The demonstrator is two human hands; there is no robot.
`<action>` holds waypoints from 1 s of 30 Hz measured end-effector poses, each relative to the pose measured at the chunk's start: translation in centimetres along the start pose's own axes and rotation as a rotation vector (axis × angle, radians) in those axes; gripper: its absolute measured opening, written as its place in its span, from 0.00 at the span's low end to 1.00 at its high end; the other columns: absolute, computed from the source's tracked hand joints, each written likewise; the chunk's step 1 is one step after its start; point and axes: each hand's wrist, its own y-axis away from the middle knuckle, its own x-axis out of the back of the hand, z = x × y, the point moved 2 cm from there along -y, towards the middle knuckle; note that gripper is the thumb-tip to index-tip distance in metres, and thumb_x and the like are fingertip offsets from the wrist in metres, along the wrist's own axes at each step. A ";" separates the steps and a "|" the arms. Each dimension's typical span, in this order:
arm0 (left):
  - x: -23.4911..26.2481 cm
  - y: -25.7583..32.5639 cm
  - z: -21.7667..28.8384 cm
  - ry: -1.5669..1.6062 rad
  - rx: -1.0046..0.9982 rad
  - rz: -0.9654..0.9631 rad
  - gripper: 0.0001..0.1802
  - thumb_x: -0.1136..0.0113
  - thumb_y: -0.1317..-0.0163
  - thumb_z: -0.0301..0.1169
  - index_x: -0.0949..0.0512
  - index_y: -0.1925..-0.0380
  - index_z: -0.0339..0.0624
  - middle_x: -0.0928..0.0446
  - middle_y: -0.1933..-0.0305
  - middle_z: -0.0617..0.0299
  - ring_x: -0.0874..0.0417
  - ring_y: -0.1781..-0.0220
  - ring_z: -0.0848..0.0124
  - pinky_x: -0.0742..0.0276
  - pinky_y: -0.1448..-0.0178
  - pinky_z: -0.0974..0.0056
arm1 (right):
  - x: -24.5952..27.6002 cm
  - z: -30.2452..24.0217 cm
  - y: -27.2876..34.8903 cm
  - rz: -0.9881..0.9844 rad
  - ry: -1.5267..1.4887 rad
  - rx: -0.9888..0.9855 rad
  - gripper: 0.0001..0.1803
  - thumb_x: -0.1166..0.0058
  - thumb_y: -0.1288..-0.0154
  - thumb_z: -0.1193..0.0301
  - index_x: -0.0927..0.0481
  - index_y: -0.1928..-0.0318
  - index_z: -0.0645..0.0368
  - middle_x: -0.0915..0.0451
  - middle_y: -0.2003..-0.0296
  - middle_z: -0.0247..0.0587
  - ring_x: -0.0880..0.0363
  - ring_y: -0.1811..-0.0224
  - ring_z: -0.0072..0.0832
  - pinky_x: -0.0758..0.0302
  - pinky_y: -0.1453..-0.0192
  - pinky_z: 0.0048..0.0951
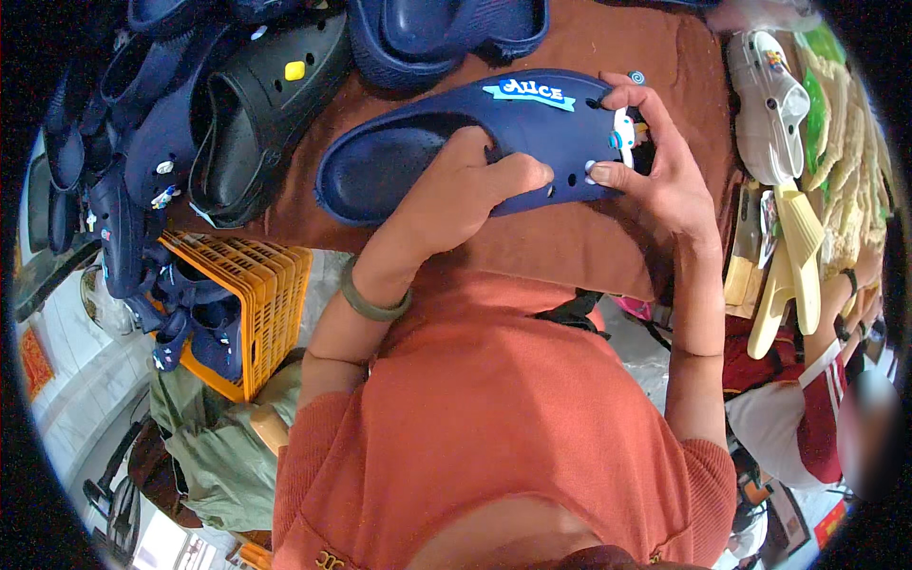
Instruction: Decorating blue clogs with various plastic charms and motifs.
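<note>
A navy blue clog (527,138) lies sideways over the brown cloth, its toe to the right and its heel to the left. My left hand (465,185) grips it at the foot opening, fingers inside and hidden, thumb pressed on the upper. Around the toe end curls my right hand (665,157), forefinger on the far edge and thumb beside a small white charm (591,171). A blue and white banner charm (530,92) sits on the upper. Near the toe, between right thumb and forefinger, shows a white figure charm (624,136).
Left of the clog stands a black clog (249,119) with a yellow charm, among several navy clogs (166,152). An orange crate (275,299) holds more. On the right are a white clog (768,109), pale yellow slippers (796,252) and another person's arm (836,304).
</note>
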 end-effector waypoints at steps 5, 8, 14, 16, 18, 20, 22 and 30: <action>-0.2 0.1 -0.3 -0.011 0.013 0.059 0.18 0.42 0.47 0.36 0.22 0.62 0.33 0.23 0.64 0.61 0.24 0.62 0.73 0.27 0.57 0.68 | -0.4 -0.3 0.3 0.032 0.038 -0.046 0.32 0.31 0.57 0.72 0.32 0.50 0.54 0.35 0.38 0.46 0.35 0.36 0.39 0.35 0.39 0.35; 0.0 0.0 -0.4 -0.019 0.042 0.121 0.18 0.41 0.47 0.37 0.22 0.62 0.33 0.23 0.63 0.61 0.24 0.62 0.72 0.27 0.56 0.68 | -0.3 -0.3 0.4 0.028 0.049 -0.007 0.31 0.31 0.54 0.71 0.31 0.49 0.54 0.34 0.39 0.46 0.33 0.38 0.38 0.34 0.40 0.35; 1.1 -0.8 -0.4 -0.049 0.043 0.188 0.15 0.39 0.46 0.38 0.19 0.66 0.36 0.24 0.63 0.58 0.25 0.57 0.70 0.29 0.51 0.66 | 0.9 1.7 -0.2 0.070 -0.186 -0.034 0.24 0.33 0.50 0.70 0.27 0.52 0.60 0.27 0.48 0.38 0.28 0.47 0.28 0.31 0.44 0.28; 1.3 -1.0 -0.6 -0.045 0.076 0.200 0.14 0.40 0.46 0.38 0.18 0.67 0.38 0.25 0.63 0.58 0.26 0.55 0.70 0.30 0.49 0.66 | 1.9 1.6 -0.1 0.221 -0.367 -0.075 0.18 0.37 0.45 0.73 0.24 0.53 0.62 0.23 0.57 0.32 0.25 0.54 0.21 0.28 0.49 0.22; 1.9 -1.5 -1.6 -0.089 -0.010 0.074 0.15 0.40 0.47 0.39 0.18 0.67 0.39 0.25 0.63 0.58 0.26 0.55 0.70 0.30 0.50 0.65 | 3.0 2.5 -0.4 0.323 -0.121 0.160 0.11 0.39 0.42 0.74 0.22 0.58 0.63 0.21 0.62 0.32 0.23 0.58 0.20 0.27 0.52 0.22; 1.8 -1.4 -1.6 -0.081 0.005 0.122 0.15 0.40 0.47 0.39 0.19 0.67 0.38 0.24 0.63 0.59 0.25 0.57 0.71 0.30 0.52 0.66 | 3.5 2.7 -0.3 0.398 -0.099 0.116 0.10 0.40 0.41 0.73 0.21 0.59 0.63 0.20 0.63 0.32 0.23 0.58 0.19 0.27 0.52 0.22; 1.7 -1.5 -1.1 -0.070 0.011 0.159 0.16 0.40 0.47 0.38 0.19 0.66 0.36 0.23 0.64 0.60 0.24 0.60 0.71 0.29 0.53 0.67 | 4.3 3.3 -0.5 0.480 -0.065 0.076 0.09 0.40 0.40 0.73 0.20 0.60 0.64 0.20 0.64 0.33 0.23 0.59 0.19 0.27 0.52 0.22; 0.9 -1.3 -0.3 0.169 0.038 0.063 0.14 0.39 0.49 0.32 0.21 0.63 0.37 0.19 0.65 0.61 0.19 0.64 0.73 0.26 0.54 0.69 | 4.2 7.9 -2.5 0.487 0.321 0.133 0.13 0.44 0.37 0.70 0.20 0.51 0.54 0.23 0.62 0.43 0.24 0.64 0.31 0.26 0.57 0.29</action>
